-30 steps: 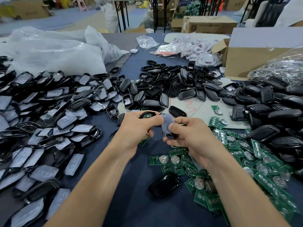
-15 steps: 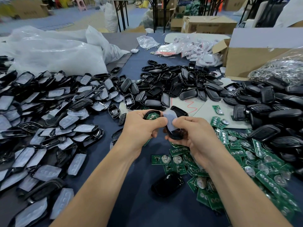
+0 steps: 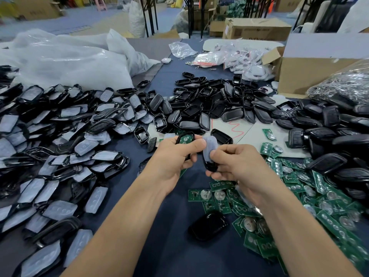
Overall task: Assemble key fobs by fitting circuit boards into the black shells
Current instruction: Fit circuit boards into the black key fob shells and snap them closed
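My left hand [image 3: 175, 156] grips a black shell half with a green circuit board [image 3: 184, 139] seated inside it. Beside it, my right hand [image 3: 239, 166] pinches a second black shell half [image 3: 209, 162] lined with a translucent grey rubber pad [image 3: 209, 145]. The two halves meet at their edges, above the dark blue table [image 3: 169, 246]. Loose green circuit boards [image 3: 219, 198] with round silver discs lie under and to the right of my right hand. One closed glossy black fob [image 3: 208, 225] lies between my forearms.
Black shells with grey pads [image 3: 60, 156] are heaped on the left. Empty black shells [image 3: 219, 102] pile up behind my hands, and more black fobs [image 3: 329, 136] lie at the right. White plastic bags [image 3: 60, 62] sit far left, a cardboard box [image 3: 311, 70] far right.
Both hands and the two shell halves have shifted slightly up and closer together. The padded half has turned more upright against the half with the board.
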Motion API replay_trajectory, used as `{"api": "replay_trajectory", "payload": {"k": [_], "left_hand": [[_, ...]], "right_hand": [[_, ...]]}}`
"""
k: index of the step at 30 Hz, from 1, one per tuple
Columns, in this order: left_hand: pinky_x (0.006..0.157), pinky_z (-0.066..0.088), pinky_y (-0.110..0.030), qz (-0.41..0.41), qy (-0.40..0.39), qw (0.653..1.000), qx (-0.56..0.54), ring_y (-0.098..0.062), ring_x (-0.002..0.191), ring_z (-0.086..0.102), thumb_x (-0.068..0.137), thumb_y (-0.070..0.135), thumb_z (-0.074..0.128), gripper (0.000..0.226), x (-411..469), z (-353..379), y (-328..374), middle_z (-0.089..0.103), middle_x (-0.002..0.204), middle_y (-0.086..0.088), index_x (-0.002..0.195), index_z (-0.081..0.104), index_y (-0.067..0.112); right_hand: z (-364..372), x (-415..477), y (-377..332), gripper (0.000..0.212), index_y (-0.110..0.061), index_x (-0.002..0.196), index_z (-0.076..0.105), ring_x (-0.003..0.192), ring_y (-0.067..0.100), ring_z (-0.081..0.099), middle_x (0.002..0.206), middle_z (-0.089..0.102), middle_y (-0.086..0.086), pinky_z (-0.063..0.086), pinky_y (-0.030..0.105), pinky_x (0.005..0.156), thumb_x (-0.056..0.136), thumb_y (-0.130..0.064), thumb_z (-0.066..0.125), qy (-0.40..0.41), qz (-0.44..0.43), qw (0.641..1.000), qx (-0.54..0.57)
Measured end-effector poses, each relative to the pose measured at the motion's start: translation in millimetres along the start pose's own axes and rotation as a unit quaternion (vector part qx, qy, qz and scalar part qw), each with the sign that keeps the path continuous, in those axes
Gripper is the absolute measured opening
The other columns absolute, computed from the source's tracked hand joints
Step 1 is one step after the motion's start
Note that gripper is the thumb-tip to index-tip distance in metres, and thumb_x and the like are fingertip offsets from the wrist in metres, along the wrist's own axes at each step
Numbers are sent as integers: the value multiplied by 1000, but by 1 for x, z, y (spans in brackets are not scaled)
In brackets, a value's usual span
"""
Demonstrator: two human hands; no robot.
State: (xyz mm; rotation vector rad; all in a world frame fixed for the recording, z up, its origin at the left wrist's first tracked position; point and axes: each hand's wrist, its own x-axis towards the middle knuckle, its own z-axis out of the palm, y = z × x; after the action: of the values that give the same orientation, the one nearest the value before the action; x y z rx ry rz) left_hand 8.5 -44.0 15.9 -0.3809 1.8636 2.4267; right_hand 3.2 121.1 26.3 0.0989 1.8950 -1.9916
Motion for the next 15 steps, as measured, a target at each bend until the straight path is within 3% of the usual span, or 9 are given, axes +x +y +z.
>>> {"api": "replay_trajectory", "payload": {"k": [3,7,12,15], "left_hand": [[49,35,-18,8,1,1000,1,-6,50,51,90,1,73,12,-1,3,-1,64,67,5,90,73,13],[49,37,-19,44,25,998,49,-9,50,47,87,7,78,10,-4,5,-2,57,75,-12,88,78,17],[44,33,-18,79,62,994,42,-9,45,38,73,10,82,19,-1,10,-5,50,54,4,72,80,30],[47,33,-22,77,83,992,53,-11,49,39,64,15,79,21,0,11,-6,53,58,3,74,79,33]], "right_hand": [[-2,0,1,6,-2,86,75,63,26,73,78,76,19,58,21,54,92,-3,73,-8,-8,1000,-3],[-1,1,3,5,-3,86,77,59,22,69,75,75,16,54,20,51,89,0,74,-16,-19,999,-20],[1,4,5,22,-17,72,80,56,15,62,69,73,7,50,20,51,85,0,76,-17,-20,999,-33],[0,9,8,8,-16,82,81,55,6,55,65,65,-5,50,20,53,87,-10,79,13,-12,1000,20]]}}
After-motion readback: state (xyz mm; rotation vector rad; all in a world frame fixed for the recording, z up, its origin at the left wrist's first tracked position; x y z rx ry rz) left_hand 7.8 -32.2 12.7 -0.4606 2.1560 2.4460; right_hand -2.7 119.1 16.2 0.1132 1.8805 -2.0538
